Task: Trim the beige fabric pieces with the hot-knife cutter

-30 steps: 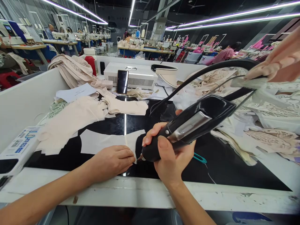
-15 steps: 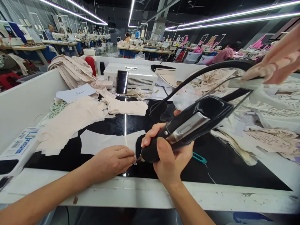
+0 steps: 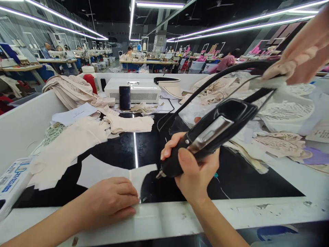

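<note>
My right hand (image 3: 195, 171) grips a black handheld cutting tool (image 3: 213, 132) by its handle, its metal tip (image 3: 158, 175) hovering just above the glossy black table top (image 3: 239, 178). A black cable (image 3: 205, 87) arcs away from the tool's rear. My left hand (image 3: 110, 202) lies flat, fingers pressing down the near edge of a white fabric piece (image 3: 102, 169) left of the tip. The tip is a little to the right of that piece's edge.
Beige fabric pieces (image 3: 69, 144) pile at the left, lace pieces (image 3: 280, 144) at the right. A white machine box (image 3: 133, 90) with a phone (image 3: 124, 97) stands at the back. Another person's hand (image 3: 303, 55) holds fabric at upper right. A white box (image 3: 12, 181) sits at the left edge.
The view has tilted and shifted. My right hand has lifted the tool's tip off the fabric edge and slightly right; my left hand stays pressed on the white piece.
</note>
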A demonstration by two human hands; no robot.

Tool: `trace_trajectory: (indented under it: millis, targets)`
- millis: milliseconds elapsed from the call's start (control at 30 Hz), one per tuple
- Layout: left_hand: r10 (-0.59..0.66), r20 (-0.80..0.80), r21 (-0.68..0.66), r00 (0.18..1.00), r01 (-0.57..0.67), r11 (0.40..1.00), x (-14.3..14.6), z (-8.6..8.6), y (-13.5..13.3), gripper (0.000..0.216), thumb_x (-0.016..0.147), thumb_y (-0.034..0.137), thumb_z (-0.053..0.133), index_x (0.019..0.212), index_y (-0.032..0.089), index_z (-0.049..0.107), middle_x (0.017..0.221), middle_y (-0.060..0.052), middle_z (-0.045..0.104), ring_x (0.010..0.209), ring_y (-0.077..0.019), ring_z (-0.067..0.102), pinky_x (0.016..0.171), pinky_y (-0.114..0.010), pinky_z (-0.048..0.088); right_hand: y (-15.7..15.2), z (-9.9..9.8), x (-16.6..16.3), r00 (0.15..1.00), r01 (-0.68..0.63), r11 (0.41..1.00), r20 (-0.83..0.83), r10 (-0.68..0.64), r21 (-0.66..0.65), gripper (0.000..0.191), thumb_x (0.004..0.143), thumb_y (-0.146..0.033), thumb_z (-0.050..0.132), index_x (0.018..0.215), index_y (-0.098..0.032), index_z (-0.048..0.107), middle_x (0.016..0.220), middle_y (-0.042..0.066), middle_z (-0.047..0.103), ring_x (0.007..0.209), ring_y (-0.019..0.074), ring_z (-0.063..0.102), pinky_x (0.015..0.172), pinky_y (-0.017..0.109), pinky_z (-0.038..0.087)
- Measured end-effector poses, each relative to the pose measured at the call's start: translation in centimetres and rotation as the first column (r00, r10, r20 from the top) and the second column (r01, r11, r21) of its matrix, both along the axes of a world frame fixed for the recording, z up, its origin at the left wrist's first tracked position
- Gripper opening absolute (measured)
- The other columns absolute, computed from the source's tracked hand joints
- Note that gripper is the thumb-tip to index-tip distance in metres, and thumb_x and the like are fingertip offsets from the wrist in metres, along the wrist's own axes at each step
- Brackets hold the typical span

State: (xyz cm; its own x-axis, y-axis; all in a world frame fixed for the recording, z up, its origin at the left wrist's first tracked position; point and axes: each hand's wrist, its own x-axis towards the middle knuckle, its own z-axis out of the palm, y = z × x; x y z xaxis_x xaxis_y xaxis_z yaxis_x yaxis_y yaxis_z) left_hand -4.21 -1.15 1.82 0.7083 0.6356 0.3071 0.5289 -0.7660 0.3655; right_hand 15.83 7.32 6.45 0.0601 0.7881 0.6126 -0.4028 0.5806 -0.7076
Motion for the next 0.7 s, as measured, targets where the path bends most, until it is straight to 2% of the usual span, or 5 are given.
trace_trajectory:
  millis: [100, 233, 400, 533, 700]
  targets:
    - [-0.003, -0.016, -0.011, 1.0, 0.003, 1.0, 0.0, 0.9, -0.2, 0.023, 0.11, 0.024, 0.045, 0.113, 0.019, 0.067, 0.101, -0.005, 0.074, 0.089, -0.0175, 0.07, 0.082, -0.028, 0.058, 1.9, 0.0, 0.9, 0.998, 0.059, 0.998, -0.007, -0.059, 0.02, 0.031, 0.087, -0.03, 0.079, 0.105, -0.028, 0.054, 0.079, -0.006, 0.065, 0.054, 0.0114, 0.061, 0.05, 0.027, 0.055]
    - [0.039, -0.013, 0.111, 0.999, -0.037, 0.993, 0.9, 1.2, 1.2, 0.026, 0.11, 0.021, 0.042, 0.117, 0.016, 0.066, 0.103, -0.007, 0.073, 0.095, -0.0197, 0.07, 0.086, -0.032, 0.059, 3.0, -0.7, 1.1, 0.996, 0.084, 0.995, -0.001, -0.084, 0.044, 0.029, 0.086, -0.028, 0.077, 0.102, -0.028, 0.053, 0.081, -0.007, 0.067, 0.055, 0.011, 0.061, 0.05, 0.026, 0.056]
    - [0.08, -0.077, 0.296, 0.994, -0.054, 0.954, 2.8, -0.1, 3.9, 0.023, 0.108, 0.02, 0.048, 0.121, 0.013, 0.065, 0.105, -0.01, 0.071, 0.098, -0.0232, 0.071, 0.086, -0.038, 0.062, 2.6, -1.1, 0.6, 0.996, 0.084, 0.996, 0.014, -0.084, 0.012, 0.033, 0.084, -0.025, 0.077, 0.104, -0.028, 0.051, 0.081, -0.007, 0.067, 0.054, 0.0101, 0.06, 0.049, 0.025, 0.055]
    - [0.139, -0.157, 0.329, 0.978, -0.081, 0.941, 3.5, -1.2, 4.9, 0.023, 0.106, 0.024, 0.053, 0.123, 0.015, 0.064, 0.107, -0.011, 0.069, 0.095, -0.0247, 0.071, 0.082, -0.04, 0.063, 2.5, -0.9, 0.4, 0.996, 0.085, 0.996, 0.021, -0.085, -0.011, 0.035, 0.081, -0.024, 0.077, 0.103, -0.027, 0.049, 0.08, -0.007, 0.066, 0.054, 0.01, 0.06, 0.049, 0.025, 0.056]
    - [0.148, -0.18, 0.351, 0.973, -0.077, 0.933, 3.2, -2.1, 4.9, 0.024, 0.106, 0.025, 0.053, 0.122, 0.013, 0.065, 0.108, -0.011, 0.069, 0.096, -0.0243, 0.07, 0.085, -0.039, 0.062, 2.6, -0.9, 0.5, 0.996, 0.083, 0.997, 0.022, -0.082, -0.01, 0.035, 0.081, -0.024, 0.077, 0.104, -0.027, 0.049, 0.079, -0.007, 0.065, 0.054, 0.0105, 0.06, 0.05, 0.025, 0.056]
